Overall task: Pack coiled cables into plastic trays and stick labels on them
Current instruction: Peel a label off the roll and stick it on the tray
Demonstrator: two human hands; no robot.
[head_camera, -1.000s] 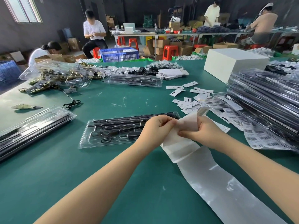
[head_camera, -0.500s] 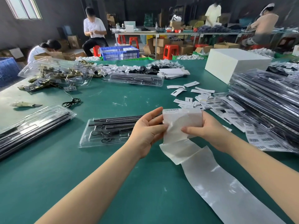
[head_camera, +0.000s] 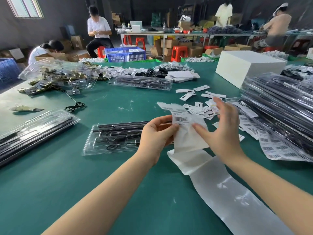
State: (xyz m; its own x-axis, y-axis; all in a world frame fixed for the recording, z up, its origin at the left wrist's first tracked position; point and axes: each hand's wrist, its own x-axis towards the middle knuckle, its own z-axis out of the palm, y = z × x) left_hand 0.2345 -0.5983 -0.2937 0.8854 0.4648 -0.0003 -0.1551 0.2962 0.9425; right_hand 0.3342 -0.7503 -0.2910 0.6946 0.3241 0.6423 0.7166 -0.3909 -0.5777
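My left hand (head_camera: 156,134) pinches the raised end of a white label backing strip (head_camera: 189,136), whose glossy tail (head_camera: 237,199) trails toward the near right. A barcode label (head_camera: 181,119) shows at the top of the raised end, just above my left thumb. My right hand (head_camera: 221,131) hovers over the strip with fingers spread and blurred, its thumb close to the paper. Behind my left hand lies a clear plastic tray (head_camera: 111,139) holding black rods and a coiled cable.
A tall stack of packed trays (head_camera: 277,106) fills the right side, with barcode label sheets (head_camera: 277,148) at its foot. Loose paper tags (head_camera: 199,102) litter the centre. More trays sit at left (head_camera: 33,129) and far back (head_camera: 144,82). A white box (head_camera: 249,68) stands back right.
My right hand let go of the strip and lifted up and to the right, fingers spread. The strip's top end has unfolded, showing the barcode label. My left hand keeps its pinch.
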